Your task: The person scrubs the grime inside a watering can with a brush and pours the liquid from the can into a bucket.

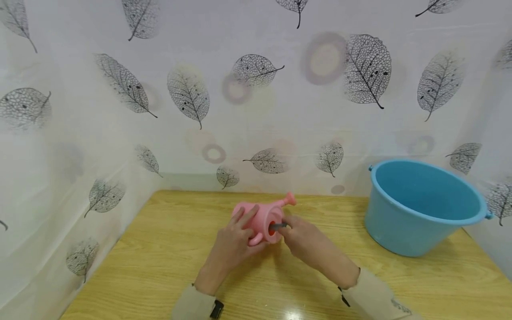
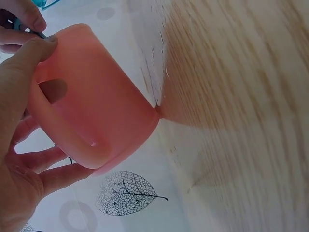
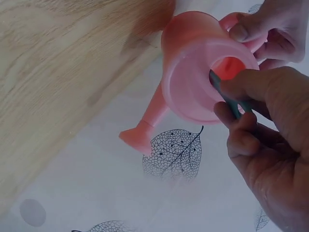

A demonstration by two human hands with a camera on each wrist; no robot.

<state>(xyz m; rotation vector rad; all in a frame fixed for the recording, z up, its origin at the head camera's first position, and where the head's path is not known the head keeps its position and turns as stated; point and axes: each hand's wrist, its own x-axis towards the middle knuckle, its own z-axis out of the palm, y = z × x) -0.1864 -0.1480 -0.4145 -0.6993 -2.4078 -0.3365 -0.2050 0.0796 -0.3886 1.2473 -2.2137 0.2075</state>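
Observation:
A pink watering can (image 1: 261, 217) is tilted on its base edge over the table, its round opening facing the right hand. My left hand (image 1: 231, 245) grips the can's body beside its looped handle (image 2: 60, 130), with fingers spread along the side. My right hand (image 1: 310, 244) pinches a slim grey-green tool (image 3: 231, 102) between thumb and fingers. The tool's tip lies at the hole in the can's top; its exact kind is hidden by the fingers. The can's spout (image 3: 152, 108) points away toward the back wall.
A large blue bucket (image 1: 420, 240) stands on the right side of the wooden table (image 1: 160, 266). A pale sheet printed with leaves (image 1: 256, 115) hangs behind the table and along both sides.

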